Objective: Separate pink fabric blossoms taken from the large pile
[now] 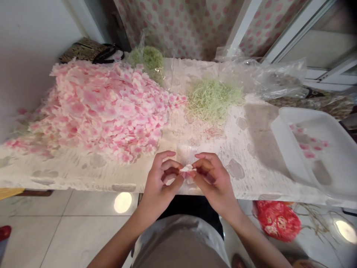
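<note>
you worked pale petal [187, 170] between left hand [163, 182] and right hand [213, 182], fingers of both closed on it, over front edge of counter [245, 160], near middle; pink petal heap [106, 111] behind, left; green fibre [213, 100] behind, right.

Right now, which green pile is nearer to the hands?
The flat, spread pile, lying right of the pink petals; the rounder green clump sits farther back, behind the petals.
</note>
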`<state>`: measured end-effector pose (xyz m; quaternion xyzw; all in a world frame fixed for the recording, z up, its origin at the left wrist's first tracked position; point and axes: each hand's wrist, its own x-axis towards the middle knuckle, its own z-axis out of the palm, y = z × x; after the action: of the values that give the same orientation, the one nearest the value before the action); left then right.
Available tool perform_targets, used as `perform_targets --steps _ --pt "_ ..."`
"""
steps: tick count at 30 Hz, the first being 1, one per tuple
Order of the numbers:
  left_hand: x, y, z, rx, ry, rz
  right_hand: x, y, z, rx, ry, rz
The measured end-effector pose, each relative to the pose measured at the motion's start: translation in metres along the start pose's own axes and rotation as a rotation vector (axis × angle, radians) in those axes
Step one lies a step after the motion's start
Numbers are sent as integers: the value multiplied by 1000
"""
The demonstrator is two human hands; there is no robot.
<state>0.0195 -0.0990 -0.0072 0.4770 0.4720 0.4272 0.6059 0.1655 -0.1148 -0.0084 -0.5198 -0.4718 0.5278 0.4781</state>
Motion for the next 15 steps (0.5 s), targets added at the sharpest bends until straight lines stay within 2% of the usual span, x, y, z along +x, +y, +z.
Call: perform_targets --steps 5,11,13,15 --pt "3 -2 -1 15 4 21 2 2 0 -56 20 -47" --pt "6 -5 0 12 -28 7 5 3 3 -69 7 -35" --pt "10 -6 -3 41 -11 14 10 4 -3 -54 -7 -23" --pt "17 -6 -8 81 57 44 20 6 -15 -48 27 -28"
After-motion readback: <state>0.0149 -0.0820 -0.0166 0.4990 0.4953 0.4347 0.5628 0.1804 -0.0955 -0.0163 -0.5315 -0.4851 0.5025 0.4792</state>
